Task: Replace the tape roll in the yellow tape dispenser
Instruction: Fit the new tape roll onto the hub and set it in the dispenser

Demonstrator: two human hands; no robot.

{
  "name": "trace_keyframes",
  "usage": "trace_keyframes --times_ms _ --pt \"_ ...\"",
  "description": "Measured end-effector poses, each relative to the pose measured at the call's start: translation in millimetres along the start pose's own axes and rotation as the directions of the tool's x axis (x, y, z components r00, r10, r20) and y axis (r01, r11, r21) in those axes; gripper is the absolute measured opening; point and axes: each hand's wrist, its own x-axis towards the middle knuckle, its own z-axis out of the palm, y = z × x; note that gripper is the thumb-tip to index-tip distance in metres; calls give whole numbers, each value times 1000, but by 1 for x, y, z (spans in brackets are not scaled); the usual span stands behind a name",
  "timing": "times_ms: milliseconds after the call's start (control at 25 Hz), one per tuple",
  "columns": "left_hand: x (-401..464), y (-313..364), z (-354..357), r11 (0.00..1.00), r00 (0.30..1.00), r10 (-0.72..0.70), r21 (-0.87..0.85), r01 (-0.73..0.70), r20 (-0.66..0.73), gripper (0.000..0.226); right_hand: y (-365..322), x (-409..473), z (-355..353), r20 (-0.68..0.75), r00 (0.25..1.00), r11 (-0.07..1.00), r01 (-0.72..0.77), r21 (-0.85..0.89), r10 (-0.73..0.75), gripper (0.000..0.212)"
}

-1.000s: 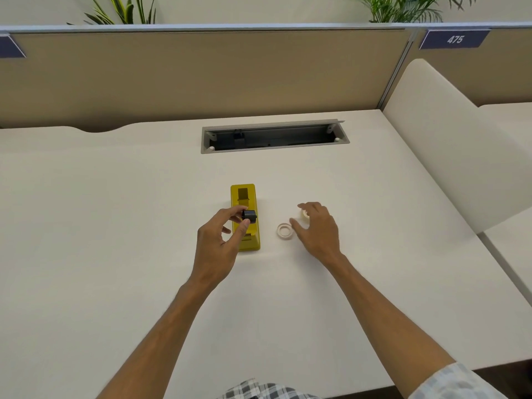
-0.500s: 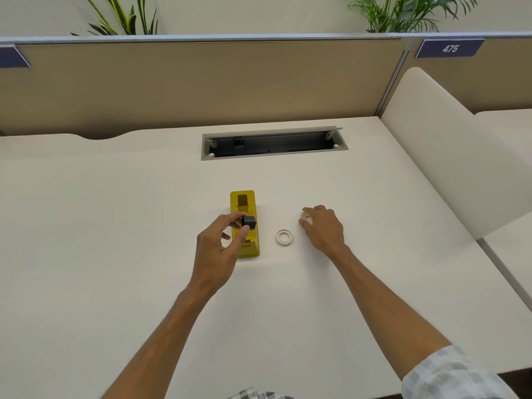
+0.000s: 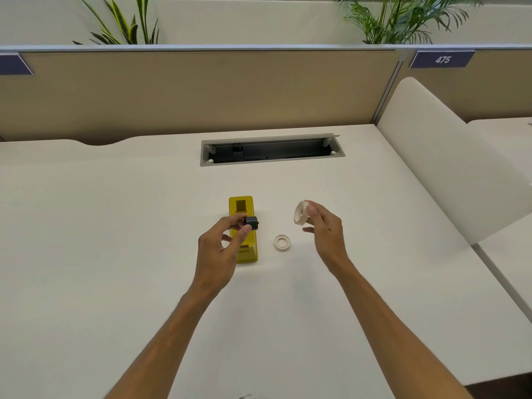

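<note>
The yellow tape dispenser [image 3: 243, 228] sits on the white desk [image 3: 115, 240]. Just over it, the left hand [image 3: 223, 249] pinches a small black spool [image 3: 252, 223] between thumb and fingertips. To the dispenser's right, the right hand [image 3: 324, 228] holds a pale tape roll [image 3: 300, 216] raised off the desk, tilted. Between dispenser and right hand, a smaller white ring [image 3: 281, 242] lies flat.

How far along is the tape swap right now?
Done: the yellow dispenser sits on the desk with its roll bay empty, and a small ring, probably the spent core, lies beside it. In hand: the left hand holds the black spindle; the right hand holds a tape roll. Left: fit roll onto spindle, seat it in the dispenser.
</note>
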Motion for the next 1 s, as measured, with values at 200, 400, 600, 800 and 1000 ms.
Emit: trace_keyframes --times_ms 200,400,600,800,1000 --pt "3 3 3 997 999 -32 -71 32 7 21 -26 -23 8 118 992 994 39 106 -51 28" --pt "4 8 3 991 998 -50 -122 53 34 21 -36 -36 20 215 973 994 71 86 -88 27" --pt "2 19 1 987 997 -55 -146 62 51 22 -44 -43 28 279 951 991 124 43 -131 30" --pt "2 21 0 991 997 -41 -128 49 61 26 -49 -46 32 284 947 989 149 26 -150 27" --pt "2 24 -1 993 998 -13 -115 21 69 27 -53 -50 33 268 951 988 145 43 -151 27"
